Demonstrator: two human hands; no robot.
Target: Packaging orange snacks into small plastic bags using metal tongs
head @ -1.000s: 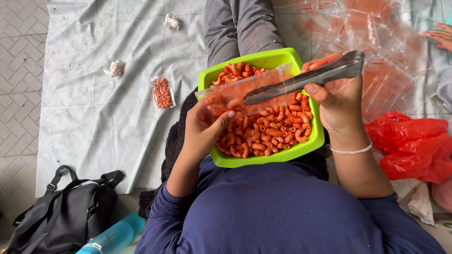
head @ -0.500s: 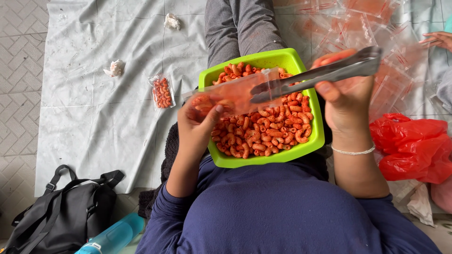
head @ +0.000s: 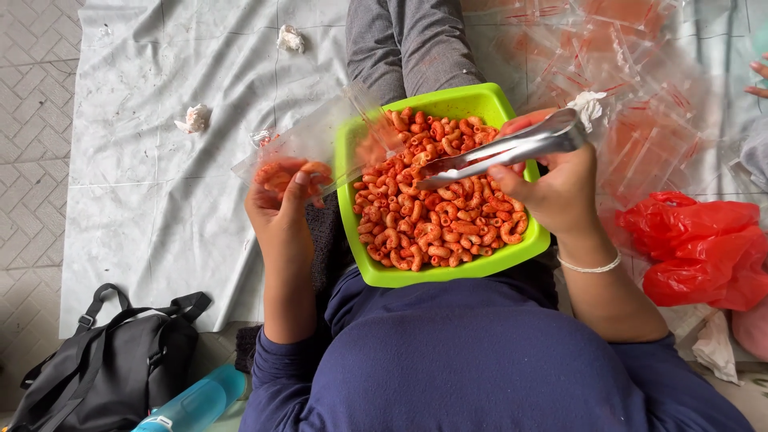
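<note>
Head view: the left hand [head: 280, 210] pinches a small clear plastic bag [head: 320, 144], part-filled with orange-red macaroni snacks [head: 436, 200], held tilted just left of the green tub [head: 512, 254]. The right hand [head: 552, 188] grips metal tongs [head: 500, 152], whose tips reach across the tub toward the bag's mouth. The tub, heaped with snacks, sits between both hands. Right of the right hand lie empty clear bags [head: 640, 120] and a red plastic bag [head: 704, 248]; below the left hand, a black bag [head: 104, 360].
</note>
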